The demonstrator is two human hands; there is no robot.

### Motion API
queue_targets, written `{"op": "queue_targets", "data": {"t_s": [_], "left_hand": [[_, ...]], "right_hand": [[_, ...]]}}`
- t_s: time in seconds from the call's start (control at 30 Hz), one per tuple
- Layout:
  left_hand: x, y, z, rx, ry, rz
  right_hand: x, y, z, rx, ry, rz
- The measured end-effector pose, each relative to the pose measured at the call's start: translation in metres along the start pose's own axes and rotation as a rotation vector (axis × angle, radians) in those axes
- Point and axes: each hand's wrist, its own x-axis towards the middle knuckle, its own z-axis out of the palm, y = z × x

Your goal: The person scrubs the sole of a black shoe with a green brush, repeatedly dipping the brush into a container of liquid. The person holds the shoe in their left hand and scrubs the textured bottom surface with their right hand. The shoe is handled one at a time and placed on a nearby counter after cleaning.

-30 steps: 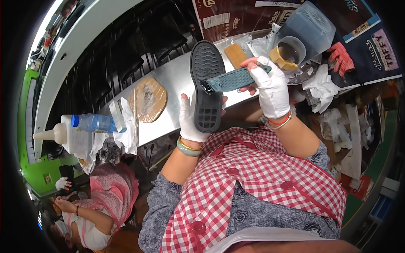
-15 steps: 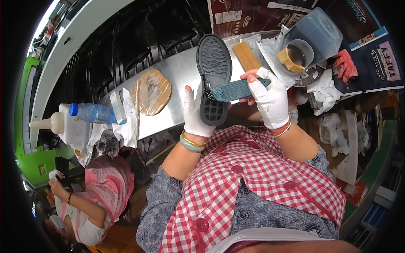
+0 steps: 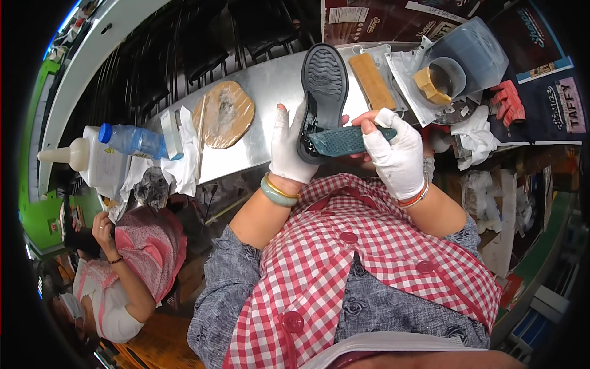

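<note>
A black shoe sole (image 3: pixel 324 80) stands tread side up in front of me, wavy grooves at its far end. My left hand (image 3: pixel 292 147), in a white glove with bare fingertips, holds it near the heel, thumb up at the side and the other fingers mostly hidden behind. Pinched in my right hand (image 3: pixel 395 147), gloved alike, is a flat teal strip (image 3: pixel 344 140) with a scale-like texture. It lies across the sole's near part, with glossy black matter around its left end. Whether the strip is attached to the sole I cannot tell.
On the metal bench (image 3: pixel 264 80) lie a tan block (image 3: pixel 373 80) and a film-wrapped brown disc (image 3: pixel 224 114). A cup (image 3: pixel 447 77) stands right; a water bottle (image 3: pixel 132 141) and white squeeze bottle (image 3: pixel 83 154) are left. Another person (image 3: pixel 117 289) works at the lower left.
The sole has shifted right and tilted, so its blocky heel tread no longer shows. My right hand has moved slightly toward me with the strip. The other person's hand has moved.
</note>
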Motion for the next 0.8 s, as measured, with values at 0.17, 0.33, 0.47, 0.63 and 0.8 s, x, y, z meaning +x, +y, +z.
{"op": "queue_targets", "data": {"t_s": [0.17, 0.33, 0.47, 0.63, 0.8], "left_hand": [[-0.005, -0.003, 0.011, 1.003, 0.203, 0.011], [-0.004, 0.002, 0.023, 0.338, 0.346, -0.102], [-0.005, 0.01, 0.018, 0.441, 0.349, -0.205], [-0.006, 0.018, 0.021, 0.64, 0.364, -0.355], [-0.003, 0.027, 0.032, 0.715, 0.255, -0.469]], "right_hand": [[0.002, -0.003, -0.005, -0.046, -0.102, 0.015], [0.006, -0.013, -0.007, -0.133, -0.247, 0.025], [0.015, -0.018, -0.008, -0.14, -0.384, 0.035], [0.027, -0.03, -0.003, -0.187, -0.525, 0.131], [0.038, -0.039, 0.004, -0.283, -0.61, 0.202]]}}
